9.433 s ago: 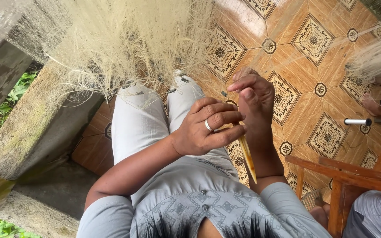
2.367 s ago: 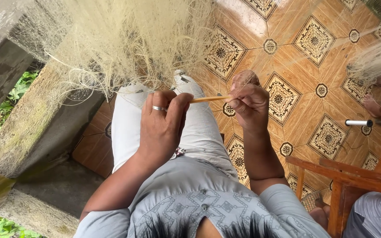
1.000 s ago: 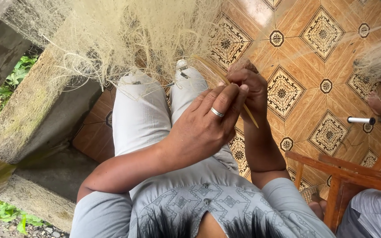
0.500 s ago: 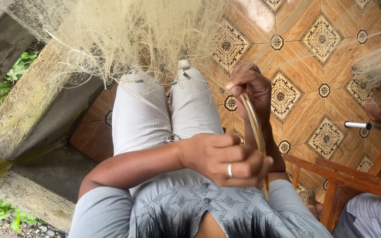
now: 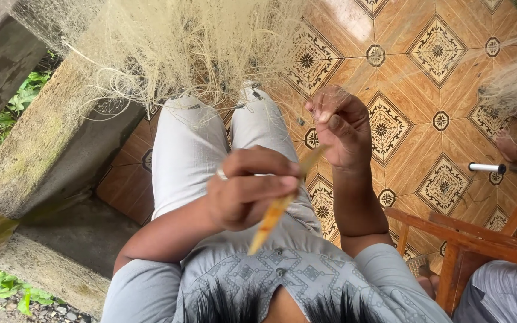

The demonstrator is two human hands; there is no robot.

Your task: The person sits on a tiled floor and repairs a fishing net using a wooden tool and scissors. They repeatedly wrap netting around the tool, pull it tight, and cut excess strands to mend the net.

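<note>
Patterned orange floor tiles (image 5: 444, 60) lay beneath the seated person. At frame centre, the netting needle (image 5: 276, 210), a slim yellow-orange strip, was gripped in the closed left hand (image 5: 246, 194), its tip toward 1 o'clock. The right hand (image 5: 339, 122), at 1 o'clock, pinched fine net strands. The pale fishing net (image 5: 169, 48) hung at 11 o'clock. Judged step: mesh knotting; the next pass called for strand tension.

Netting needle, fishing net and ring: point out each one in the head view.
netting needle (image 5: 268, 222), head view, its orange lower blade.
fishing net (image 5: 169, 42), head view, the bunched pale mesh.
ring (image 5: 221, 174), head view, band on a left-hand finger.
</note>
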